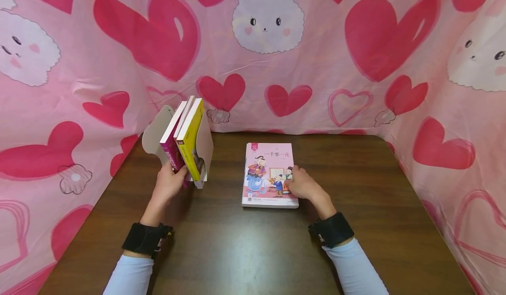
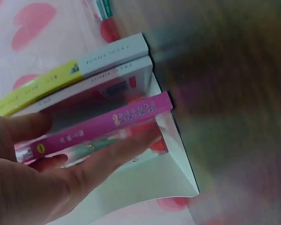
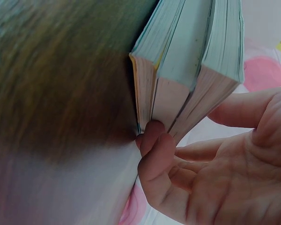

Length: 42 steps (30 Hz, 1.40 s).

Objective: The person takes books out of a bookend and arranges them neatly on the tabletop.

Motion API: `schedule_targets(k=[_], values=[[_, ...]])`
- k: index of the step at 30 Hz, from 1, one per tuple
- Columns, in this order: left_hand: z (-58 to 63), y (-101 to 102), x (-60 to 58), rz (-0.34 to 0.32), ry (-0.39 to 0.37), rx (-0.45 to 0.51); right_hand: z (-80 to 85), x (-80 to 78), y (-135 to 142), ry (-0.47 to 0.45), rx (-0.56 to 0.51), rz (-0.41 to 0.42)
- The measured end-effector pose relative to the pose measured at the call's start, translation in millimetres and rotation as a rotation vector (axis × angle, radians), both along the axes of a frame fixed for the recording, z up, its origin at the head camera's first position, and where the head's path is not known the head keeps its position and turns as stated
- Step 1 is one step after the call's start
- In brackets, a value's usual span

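Note:
Toward the left of the table, a white book holder (image 1: 204, 143) holds upright books. My left hand (image 1: 168, 183) pinches a magenta book (image 2: 110, 123) in it, thumb on one side and fingers on the other. Beside that book stand a white-spined book (image 2: 96, 84) and a yellow book (image 1: 192, 139). My right hand (image 1: 306, 185) grips the right side of a stack of books (image 3: 185, 70) lying flat. Its thumb is at the pink top cover (image 1: 269, 154), and curled fingers (image 3: 159, 154) touch the page edges in the right wrist view.
The brown wooden table (image 1: 245, 251) extends around the books and both arms. A pink curtain (image 1: 324, 66) with hearts and rabbits hangs along the back and both sides. Black bands (image 1: 334, 230) with cameras circle the wrists.

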<state>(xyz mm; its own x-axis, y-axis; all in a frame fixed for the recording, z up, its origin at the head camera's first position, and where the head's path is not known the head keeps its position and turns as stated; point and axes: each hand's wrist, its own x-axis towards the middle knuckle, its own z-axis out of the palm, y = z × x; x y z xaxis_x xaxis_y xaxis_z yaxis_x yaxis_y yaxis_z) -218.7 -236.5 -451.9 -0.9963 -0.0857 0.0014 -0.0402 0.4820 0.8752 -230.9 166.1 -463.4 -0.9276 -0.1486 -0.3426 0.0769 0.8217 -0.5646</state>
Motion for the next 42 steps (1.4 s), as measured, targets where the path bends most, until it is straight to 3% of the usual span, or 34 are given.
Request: schedule_targets(k=[16, 42], values=[[-3.7, -3.4, -9.1, -0.026, 0.010, -0.022, 1.3, 3.5, -0.5, 0.000, 0.015, 0.009], [-3.8, -2.1, -0.6, 0.046, 0.098, -0.001, 2.2, 2.9, 0.0, 0.008, 0.008, 0.010]])
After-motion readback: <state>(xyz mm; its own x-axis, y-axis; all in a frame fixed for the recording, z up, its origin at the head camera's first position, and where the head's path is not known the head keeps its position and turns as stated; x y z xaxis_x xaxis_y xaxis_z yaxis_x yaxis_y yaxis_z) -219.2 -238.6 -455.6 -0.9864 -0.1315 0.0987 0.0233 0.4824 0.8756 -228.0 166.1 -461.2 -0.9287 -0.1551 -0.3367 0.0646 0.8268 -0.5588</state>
